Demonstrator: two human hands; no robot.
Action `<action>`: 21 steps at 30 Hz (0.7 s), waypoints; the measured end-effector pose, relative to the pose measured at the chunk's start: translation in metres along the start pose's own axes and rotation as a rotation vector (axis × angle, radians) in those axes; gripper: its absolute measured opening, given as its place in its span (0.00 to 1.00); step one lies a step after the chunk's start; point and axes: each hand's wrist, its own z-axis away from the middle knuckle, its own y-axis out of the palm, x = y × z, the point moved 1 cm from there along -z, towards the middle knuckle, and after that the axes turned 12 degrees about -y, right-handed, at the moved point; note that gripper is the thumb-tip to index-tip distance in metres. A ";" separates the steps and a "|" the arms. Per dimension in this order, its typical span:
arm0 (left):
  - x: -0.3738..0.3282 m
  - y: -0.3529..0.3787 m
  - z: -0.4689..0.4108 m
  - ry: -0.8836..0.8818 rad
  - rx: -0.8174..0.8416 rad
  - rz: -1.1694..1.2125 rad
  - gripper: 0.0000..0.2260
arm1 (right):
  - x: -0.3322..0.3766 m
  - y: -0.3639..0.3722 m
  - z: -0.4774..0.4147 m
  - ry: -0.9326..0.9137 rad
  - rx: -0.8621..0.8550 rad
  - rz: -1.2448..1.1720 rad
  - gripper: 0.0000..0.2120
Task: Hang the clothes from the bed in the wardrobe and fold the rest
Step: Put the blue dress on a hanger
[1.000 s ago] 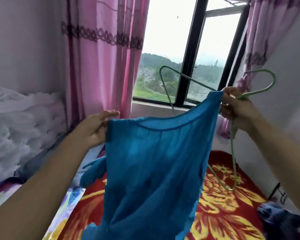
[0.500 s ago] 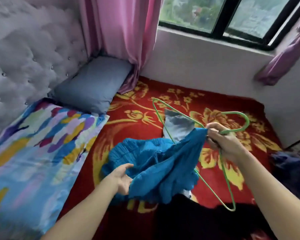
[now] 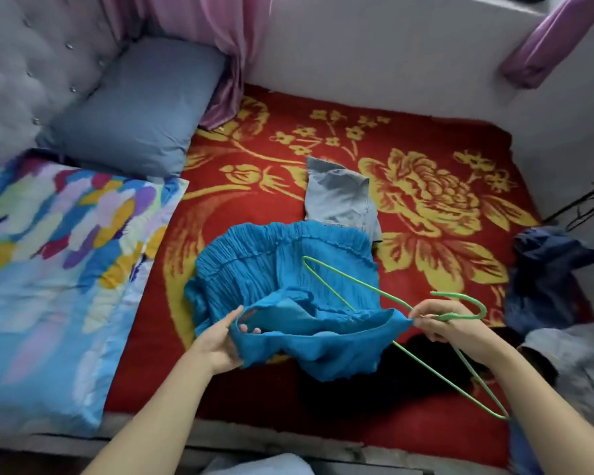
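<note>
Blue garment [image 3: 278, 286] in left hand [image 3: 220, 341], green hanger [image 3: 467, 317] in right hand [image 3: 443, 325]

Both the left hand [image 3: 220, 341] and the right hand [image 3: 443, 323] are bare, wrists included. The left forearm [image 3: 151, 416] and the right forearm [image 3: 542, 406] are uncovered along all their visible length, slim and smooth, down to the bottom edge of the view.

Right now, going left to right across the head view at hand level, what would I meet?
Quilt → left hand → blue garment → right hand holding the hanger → navy clothes.
</note>
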 end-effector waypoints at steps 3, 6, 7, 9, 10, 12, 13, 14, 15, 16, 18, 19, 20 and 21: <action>-0.011 -0.002 0.007 0.283 -0.053 -0.159 0.11 | -0.013 0.000 0.012 0.034 0.025 -0.009 0.03; -0.017 -0.002 0.018 0.481 -0.087 -0.322 0.10 | -0.020 0.006 0.012 0.077 0.058 -0.006 0.04; -0.018 -0.003 0.022 0.521 -0.091 -0.351 0.10 | -0.020 0.011 0.010 0.076 0.071 -0.003 0.06; -0.018 0.002 0.028 0.576 -0.102 -0.391 0.10 | -0.018 0.018 0.006 0.052 0.075 -0.022 0.09; -0.017 0.005 0.032 0.594 -0.112 -0.407 0.09 | -0.017 0.021 0.004 0.044 0.052 -0.049 0.10; -0.015 0.010 0.040 0.608 -0.128 -0.441 0.09 | -0.014 0.024 0.001 0.014 -0.012 -0.079 0.11; -0.014 0.013 0.044 0.603 -0.133 -0.461 0.09 | -0.014 0.024 0.001 -0.017 -0.037 -0.073 0.13; -0.013 0.016 0.048 0.597 -0.141 -0.481 0.10 | -0.013 0.023 0.000 -0.060 -0.058 -0.054 0.15; -0.013 0.019 0.052 0.590 -0.142 -0.492 0.10 | -0.012 0.020 0.001 -0.108 -0.075 -0.031 0.14; -0.013 0.021 0.055 0.587 -0.137 -0.495 0.10 | -0.011 0.017 0.002 -0.152 -0.095 -0.022 0.13; -0.013 0.027 0.062 0.588 -0.119 -0.499 0.10 | -0.008 0.008 0.004 -0.201 -0.125 -0.051 0.11; -0.013 0.031 0.066 0.587 -0.111 -0.506 0.11 | -0.006 0.005 0.006 -0.214 -0.127 -0.071 0.12; -0.012 0.034 0.069 0.585 -0.103 -0.513 0.11 | -0.004 0.002 0.007 -0.222 -0.118 -0.088 0.15; -0.012 0.038 0.071 0.584 -0.099 -0.532 0.11 | -0.002 0.001 0.009 -0.231 -0.104 -0.109 0.17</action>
